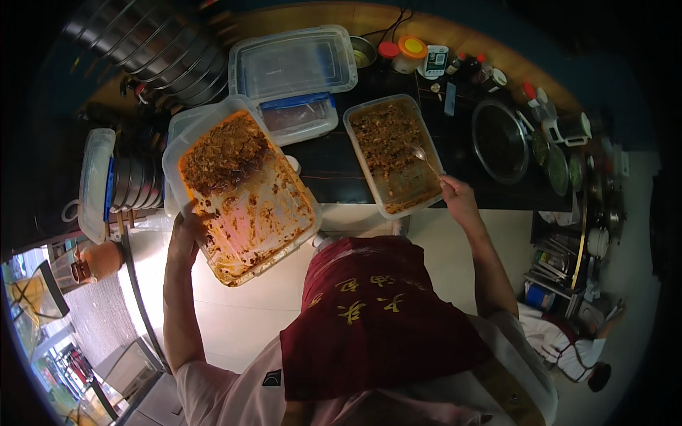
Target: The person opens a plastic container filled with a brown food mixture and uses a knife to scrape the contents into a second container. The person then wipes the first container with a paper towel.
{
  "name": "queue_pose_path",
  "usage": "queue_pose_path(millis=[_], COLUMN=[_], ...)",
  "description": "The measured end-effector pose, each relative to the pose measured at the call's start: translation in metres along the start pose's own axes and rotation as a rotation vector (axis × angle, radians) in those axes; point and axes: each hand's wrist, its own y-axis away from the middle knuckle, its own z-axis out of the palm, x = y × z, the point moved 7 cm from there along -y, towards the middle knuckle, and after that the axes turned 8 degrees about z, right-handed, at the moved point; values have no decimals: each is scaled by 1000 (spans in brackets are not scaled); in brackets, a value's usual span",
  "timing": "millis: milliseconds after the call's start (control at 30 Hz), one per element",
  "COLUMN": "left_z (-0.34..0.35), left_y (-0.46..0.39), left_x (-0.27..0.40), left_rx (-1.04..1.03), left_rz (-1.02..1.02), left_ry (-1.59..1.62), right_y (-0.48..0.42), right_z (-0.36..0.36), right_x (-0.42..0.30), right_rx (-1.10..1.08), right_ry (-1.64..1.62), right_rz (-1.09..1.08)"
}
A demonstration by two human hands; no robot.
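My left hand (189,234) grips the near left side of a large clear plastic tub (261,213), lifted and tilted, with reddish-brown chopped filling gathered at its far end and smears of it on the bottom. In my right hand (459,199) is the handle of a metal spoon (419,153). The spoon's bowl is inside a second, smaller plastic tub (397,181) on the dark counter, over similar brown filling (386,133) that lies mostly at the far end.
Stacked steel steamers (176,58) rise at the far left. Lidded containers (293,61) stand behind the large tub. Jars (410,53) and bottles line the wall. A round metal tray (500,141) lies at the right. Another person (565,341) is at the lower right.
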Motion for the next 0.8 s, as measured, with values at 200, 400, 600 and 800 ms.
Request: queue_pose_path(millis=[200,400,600,800], left_z=[115,210,276,304], left_y=[66,113,121,105], left_x=[-13,-63,-84,-57], left_rx=[52,72,115,215], left_rz=[-95,-112,-38,88], left_ry=[-17,134,46,-440], right_y=[-35,-46,-12,10], right_z=[-37,-91,-111,-56], right_x=[33,26,-51,-107], right_rx=[-98,-221,-303,-416], right_ry=[35,67,164,435], right_rz=[-146,-340,-704,-929])
